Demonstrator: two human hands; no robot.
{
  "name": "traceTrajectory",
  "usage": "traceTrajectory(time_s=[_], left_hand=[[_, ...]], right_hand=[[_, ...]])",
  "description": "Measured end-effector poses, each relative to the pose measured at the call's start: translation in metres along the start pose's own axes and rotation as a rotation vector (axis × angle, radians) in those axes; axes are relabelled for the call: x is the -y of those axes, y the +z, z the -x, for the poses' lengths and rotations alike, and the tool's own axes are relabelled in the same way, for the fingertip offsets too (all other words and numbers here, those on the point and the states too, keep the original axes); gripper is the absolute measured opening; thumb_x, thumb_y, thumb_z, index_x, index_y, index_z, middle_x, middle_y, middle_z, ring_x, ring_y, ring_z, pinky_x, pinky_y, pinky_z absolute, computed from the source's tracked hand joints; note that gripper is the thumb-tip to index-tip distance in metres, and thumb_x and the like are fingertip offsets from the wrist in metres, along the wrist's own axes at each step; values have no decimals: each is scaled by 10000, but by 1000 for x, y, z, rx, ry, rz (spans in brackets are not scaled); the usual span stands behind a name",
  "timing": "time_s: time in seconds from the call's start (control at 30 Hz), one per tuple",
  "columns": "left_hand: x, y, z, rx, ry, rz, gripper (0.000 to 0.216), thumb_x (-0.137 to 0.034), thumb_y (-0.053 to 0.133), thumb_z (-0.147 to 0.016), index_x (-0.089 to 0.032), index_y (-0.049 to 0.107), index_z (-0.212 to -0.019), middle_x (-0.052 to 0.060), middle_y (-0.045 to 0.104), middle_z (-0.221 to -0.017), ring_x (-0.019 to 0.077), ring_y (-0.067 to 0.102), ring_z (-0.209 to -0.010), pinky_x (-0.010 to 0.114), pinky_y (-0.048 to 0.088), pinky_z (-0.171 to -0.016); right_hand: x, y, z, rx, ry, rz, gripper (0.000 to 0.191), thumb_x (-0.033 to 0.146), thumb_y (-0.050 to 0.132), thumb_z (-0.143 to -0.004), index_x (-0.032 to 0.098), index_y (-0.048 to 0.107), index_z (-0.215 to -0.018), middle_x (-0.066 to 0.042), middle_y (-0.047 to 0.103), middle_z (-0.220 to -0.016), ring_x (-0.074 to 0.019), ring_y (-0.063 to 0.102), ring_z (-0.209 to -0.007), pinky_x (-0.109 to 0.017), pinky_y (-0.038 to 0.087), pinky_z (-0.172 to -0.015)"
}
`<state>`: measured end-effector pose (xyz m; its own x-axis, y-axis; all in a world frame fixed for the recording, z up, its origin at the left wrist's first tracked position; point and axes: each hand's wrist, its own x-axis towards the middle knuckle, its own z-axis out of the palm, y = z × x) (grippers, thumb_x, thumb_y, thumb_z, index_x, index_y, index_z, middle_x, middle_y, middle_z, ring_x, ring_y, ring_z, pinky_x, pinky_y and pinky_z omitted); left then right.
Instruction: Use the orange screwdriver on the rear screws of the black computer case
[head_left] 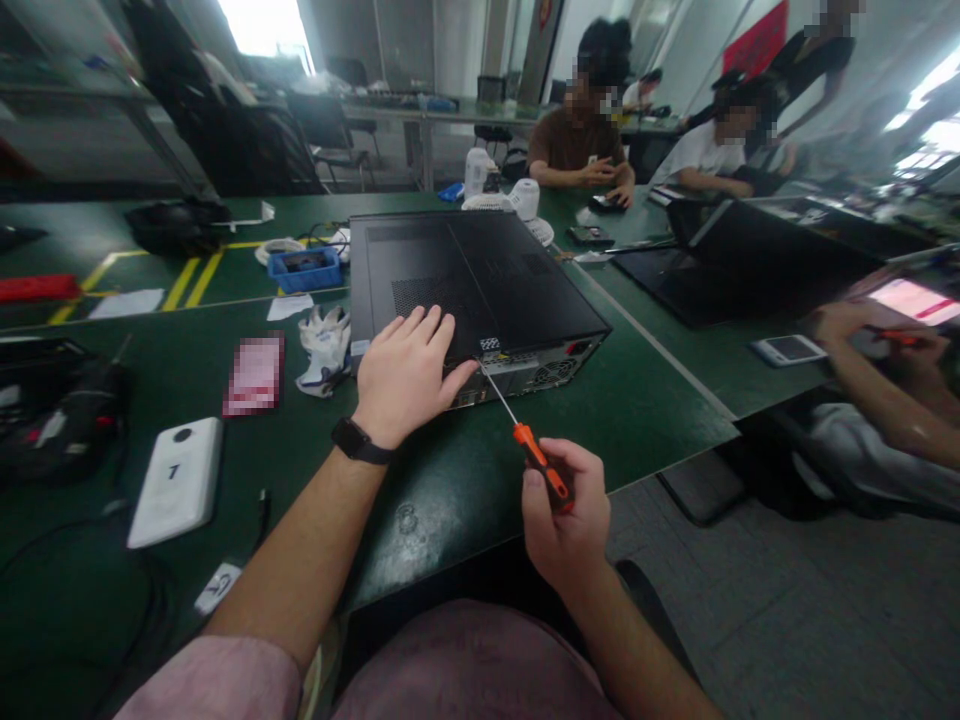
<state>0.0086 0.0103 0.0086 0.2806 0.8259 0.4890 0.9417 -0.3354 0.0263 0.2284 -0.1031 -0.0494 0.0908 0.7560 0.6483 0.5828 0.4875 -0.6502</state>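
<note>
A black desktop computer case (480, 275) lies on its side on the green table (450, 490). My left hand (405, 375) lies flat on the near corner of its top panel, fingers stretched out, a black watch on the wrist. My right hand (562, 510) is closed round the orange-and-black handle of a screwdriver (525, 435). The screwdriver's thin shaft points up and left, its tip at the top edge of the case's rear panel (525, 375), near a fan grille.
Left of the case lie white gloves (324, 345), a blue tray (304, 268), a white device marked 1 (176, 480) and black gear. Other people sit at the far side; one person's arm (877, 385) works at the right beside another dark case (750, 260). The table edge runs just before me.
</note>
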Motion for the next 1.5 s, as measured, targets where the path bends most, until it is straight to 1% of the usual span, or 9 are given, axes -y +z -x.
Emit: traceTrajectory(time_s=[0.13, 0.3, 0.43, 0.57, 0.7, 0.83, 1.03, 1.23, 1.5], left_hand=[[0, -1, 0, 3, -3, -1, 644, -499, 578, -1101, -50, 639, -1558, 243, 651, -1631, 425, 606, -1539, 558, 479, -1275], [0, 0, 0, 0, -2, -4, 643, -497, 574, -1105, -50, 633, -1564, 242, 646, -1637, 426, 602, -1541, 558, 478, -1274], [1, 1, 0, -5, 7, -13, 645, -494, 580, -1106, -36, 631, -1558, 244, 649, -1632, 431, 608, -1532, 552, 480, -1271], [1, 1, 0, -8, 8, -16, 641, -494, 577, -1109, -36, 634, -1553, 240, 653, -1630, 429, 608, -1531, 546, 479, -1271], [0, -1, 0, -1, -1, -5, 635, -477, 582, -1103, -33, 634, -1554, 249, 647, -1632, 431, 604, -1536, 561, 476, -1275], [0, -1, -1, 13, -3, -6, 639, -484, 586, -1099, -42, 633, -1558, 248, 647, -1632, 432, 602, -1538, 563, 480, -1272], [1, 0, 0, 8, -3, 3, 641, -488, 569, -1104, -45, 627, -1564, 247, 648, -1633, 431, 599, -1540, 568, 475, -1274], [0, -1, 0, 10, 0, -12, 638, -494, 566, -1109, -52, 628, -1565, 237, 651, -1632, 420, 598, -1544, 546, 474, -1275], [0, -3, -1, 14, 11, -1, 645, -500, 574, -1104, -46, 629, -1560, 239, 657, -1625, 436, 600, -1534, 567, 488, -1260]], right_hand=[[2, -1, -4, -16, -62, 48, 272, 217, 657, -996, 235, 663, -1267, -62, 796, -1034, -201, 803, -815, -320, 668, -703], [3, -1, -4, -9, -70, 72, 239, 211, 625, -1020, 244, 676, -1251, -51, 810, -1030, -183, 786, -775, -304, 651, -690], [4, -1, -5, 0, -53, 46, 242, 207, 619, -1025, 245, 678, -1256, -38, 810, -1000, -162, 756, -706, -284, 625, -642], [4, 0, -3, 5, -30, 25, 236, 219, 619, -1029, 243, 687, -1254, -40, 807, -976, -165, 754, -698, -292, 630, -639], [1, 2, 0, 3, 11, 10, 226, 233, 604, -1056, 237, 693, -1264, -37, 808, -923, -164, 752, -649, -282, 619, -588], [-1, 3, 1, 13, 11, 4, 213, 231, 577, -1079, 230, 682, -1264, -25, 803, -871, -160, 750, -609, -275, 615, -559], [-1, 2, 1, 13, 27, -5, 212, 240, 580, -1083, 231, 688, -1265, -25, 805, -872, -159, 750, -604, -276, 616, -556], [-3, 1, 3, 15, 35, 3, 211, 240, 583, -1082, 228, 698, -1258, -31, 820, -901, -154, 756, -612, -273, 618, -564], [2, 0, 0, 26, 36, 36, 206, 245, 576, -1077, 227, 692, -1246, -21, 803, -853, -159, 733, -588, -273, 589, -534]])
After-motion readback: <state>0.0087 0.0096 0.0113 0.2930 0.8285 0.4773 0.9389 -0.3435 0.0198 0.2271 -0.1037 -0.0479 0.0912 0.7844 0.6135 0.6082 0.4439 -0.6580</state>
